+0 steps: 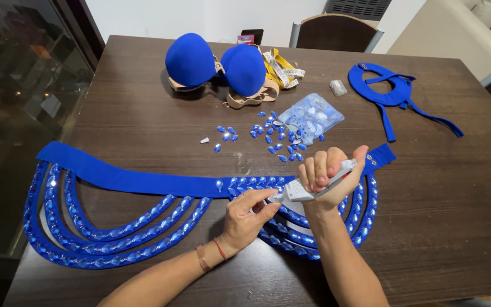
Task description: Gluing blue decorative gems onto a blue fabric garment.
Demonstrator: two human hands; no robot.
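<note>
Head view: right hand [329, 168] is clenched around a small white glue tube [313, 186], held just above a blue gem-studded fabric belt [143, 181] on the dark wooden table [439, 227]. Left hand [247, 215] pinches the tube's nozzle end. Long axis runs left-right, nozzle pointing left and slightly down. It looks light and soft, squeezable; best gripped mid-body.

White glue tube [313, 185] held tilted, nozzle down-left, above blue gem-studded fabric belt [115, 179] on table
</note>
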